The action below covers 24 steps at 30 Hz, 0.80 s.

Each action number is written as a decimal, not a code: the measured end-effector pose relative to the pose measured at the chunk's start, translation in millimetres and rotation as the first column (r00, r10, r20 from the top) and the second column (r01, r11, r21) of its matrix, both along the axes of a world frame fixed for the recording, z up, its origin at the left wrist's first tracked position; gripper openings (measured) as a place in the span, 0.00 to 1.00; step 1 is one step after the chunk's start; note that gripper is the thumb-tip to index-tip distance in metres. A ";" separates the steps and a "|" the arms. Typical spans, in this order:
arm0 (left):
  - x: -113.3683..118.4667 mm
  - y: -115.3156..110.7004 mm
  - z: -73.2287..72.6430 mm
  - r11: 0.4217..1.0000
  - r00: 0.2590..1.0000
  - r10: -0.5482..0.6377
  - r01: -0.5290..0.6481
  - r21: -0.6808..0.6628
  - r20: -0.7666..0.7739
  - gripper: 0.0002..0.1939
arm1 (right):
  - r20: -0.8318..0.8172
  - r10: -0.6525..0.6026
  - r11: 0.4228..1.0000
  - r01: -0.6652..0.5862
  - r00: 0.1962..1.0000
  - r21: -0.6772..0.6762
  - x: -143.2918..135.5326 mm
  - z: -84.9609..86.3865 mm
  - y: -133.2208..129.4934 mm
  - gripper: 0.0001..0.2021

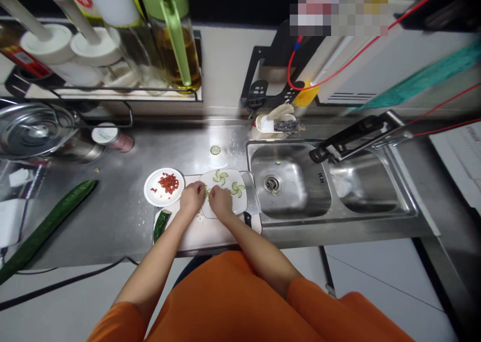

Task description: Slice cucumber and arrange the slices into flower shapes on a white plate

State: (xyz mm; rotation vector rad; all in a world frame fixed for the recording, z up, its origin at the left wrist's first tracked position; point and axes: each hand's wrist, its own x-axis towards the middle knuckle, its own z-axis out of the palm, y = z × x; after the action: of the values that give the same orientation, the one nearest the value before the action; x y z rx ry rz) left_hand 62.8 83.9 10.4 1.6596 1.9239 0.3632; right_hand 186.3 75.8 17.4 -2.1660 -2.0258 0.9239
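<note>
A white squarish plate (225,211) lies over the white cutting board (191,234), with thin cucumber slices (237,189) set on it in curved clusters. My left hand (192,199) is closed at the plate's left edge; its fingertips hide whatever they hold. Over the plate, my right hand (221,202) pinches at a cucumber slice between the two hands. Left of my left hand stands a round white plate (150,194) with small red pieces (169,183). A cut piece of cucumber (161,225) rests on the board's left side. A knife handle (247,219) shows beside the right wrist.
The double sink (334,207) is to the right, under a black faucet (341,139). A long cucumber (48,227) lies at the left. A stray slice (215,150) sits behind the plates. Farther back are a lidded pot (35,130), a shaker (113,137) and a bottle rack (128,94).
</note>
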 end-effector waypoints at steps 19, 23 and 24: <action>0.1 -2.2 -4.7 0.997 0.994 -0.051 0.057 0.061 -0.096 0.12 | 0.064 0.081 0.996 -0.084 0.995 0.042 -2.9 -4.3 -1.2 0.10; 0.2 -1.8 -5.7 0.998 0.996 -0.042 0.046 0.051 -0.081 0.12 | 0.055 0.080 0.996 -0.082 0.995 0.034 -3.0 -0.8 -0.9 0.11; 0.3 -1.8 -5.9 0.998 0.997 -0.035 0.039 0.052 -0.067 0.12 | 0.053 0.085 0.996 -0.087 0.995 0.024 -3.0 1.1 -0.7 0.10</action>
State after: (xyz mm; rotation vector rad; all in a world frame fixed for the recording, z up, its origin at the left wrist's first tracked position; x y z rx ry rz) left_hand 63.1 82.1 4.5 1.7597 1.9441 0.3518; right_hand 183.4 75.1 18.5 -2.1268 -2.1578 0.8529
